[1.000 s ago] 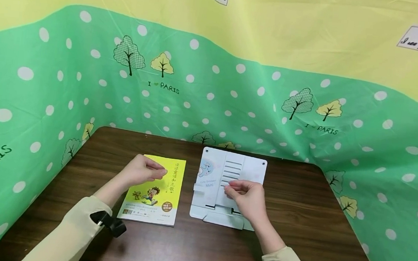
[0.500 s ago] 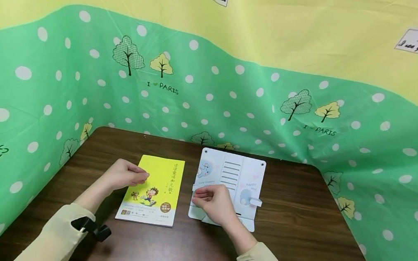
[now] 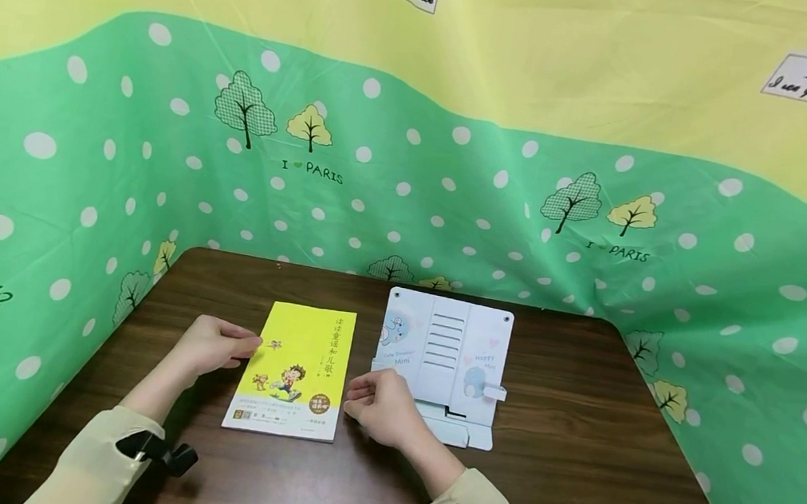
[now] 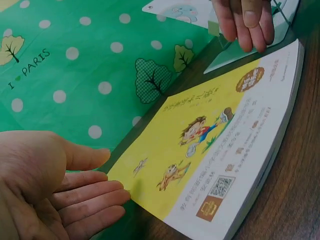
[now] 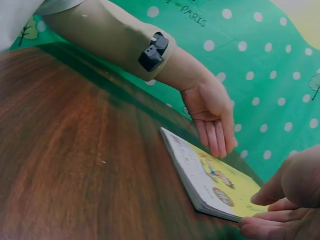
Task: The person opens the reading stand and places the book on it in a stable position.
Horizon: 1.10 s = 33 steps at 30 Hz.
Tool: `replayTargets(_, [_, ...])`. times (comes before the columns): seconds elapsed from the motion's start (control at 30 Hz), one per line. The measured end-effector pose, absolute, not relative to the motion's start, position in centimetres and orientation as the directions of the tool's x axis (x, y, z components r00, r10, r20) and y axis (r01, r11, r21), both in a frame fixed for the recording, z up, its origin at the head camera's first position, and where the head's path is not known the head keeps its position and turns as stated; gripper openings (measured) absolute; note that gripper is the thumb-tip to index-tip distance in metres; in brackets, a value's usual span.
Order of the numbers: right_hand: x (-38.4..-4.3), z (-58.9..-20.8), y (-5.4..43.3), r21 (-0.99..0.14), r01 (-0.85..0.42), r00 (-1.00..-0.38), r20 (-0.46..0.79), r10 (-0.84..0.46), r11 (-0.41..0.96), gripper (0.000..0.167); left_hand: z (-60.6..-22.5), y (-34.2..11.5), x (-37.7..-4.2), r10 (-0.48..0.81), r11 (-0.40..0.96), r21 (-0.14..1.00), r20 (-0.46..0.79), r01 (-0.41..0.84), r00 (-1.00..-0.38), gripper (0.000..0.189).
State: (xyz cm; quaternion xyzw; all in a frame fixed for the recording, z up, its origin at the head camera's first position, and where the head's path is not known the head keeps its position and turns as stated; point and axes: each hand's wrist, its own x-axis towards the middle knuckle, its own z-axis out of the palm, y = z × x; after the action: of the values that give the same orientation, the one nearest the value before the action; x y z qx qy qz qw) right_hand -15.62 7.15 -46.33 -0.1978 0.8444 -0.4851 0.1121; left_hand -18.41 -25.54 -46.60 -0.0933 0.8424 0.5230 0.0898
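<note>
A yellow and white paperback book [image 3: 297,355], with a cartoon child on its cover, lies flat on the table. My left hand [image 3: 211,347] is at its left edge, fingertips overlapping the cover's side in the head view; the left wrist view shows the fingers [image 4: 95,200] extended and relaxed. At the book's right edge is my right hand [image 3: 384,406], its fingers [image 5: 275,220] loosely bent beside the spine side. Neither hand grips anything. Behind the right hand stands a white folding book stand [image 3: 445,352] with slots down its middle and blue dinosaur prints.
The dark wooden table [image 3: 573,459] carries both things. A green and yellow patterned curtain [image 3: 453,184] hangs around its back and sides. Black wrist cameras [image 3: 157,451] are strapped over both sleeves.
My right hand has moved left from in front of the book stand to the book's right edge. My left hand has drawn back leftward and down from above the cover to its left edge.
</note>
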Motion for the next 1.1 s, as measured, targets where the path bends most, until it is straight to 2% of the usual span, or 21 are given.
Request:
replayTargets(0.43, [-15.6, -47.2, 5.8, -0.830, -0.242, -0.906, 0.008, -0.423, 0.503, 0.033, -47.2, -26.1, -18.3, -0.059, 0.382, 0.860, -0.342, -0.338, -0.938, 0.048])
replayTargets(0.67, [-15.5, -47.2, 5.2, -0.939, -0.005, -0.903, -0.142, -0.405, 0.343, 0.036, -47.7, -26.5, -18.2, -0.039, 0.344, 0.875, -0.348, -0.340, -0.937, 0.041])
replayTargets(0.73, [-15.6, -47.1, 5.1, -0.944, 0.018, -0.905, -0.156, -0.396, 0.331, 0.034, -47.7, -26.4, -18.3, -0.037, 0.343, 0.876, -0.347, -0.338, -0.937, 0.038])
replayTargets(0.93, [-15.5, -47.0, 4.9, -0.941, 0.023, -0.910, -0.159, -0.382, 0.339, 0.032, -47.7, -26.3, -18.3, -0.042, 0.358, 0.866, -0.358, -0.348, -0.933, 0.035])
replayTargets(1.1, [-15.1, -47.1, 4.5, -0.903, -0.060, -0.912, -0.123, -0.391, 0.426, 0.029, -47.5, -26.4, -18.0, -0.035, 0.362, 0.859, -0.376, -0.362, -0.926, 0.041])
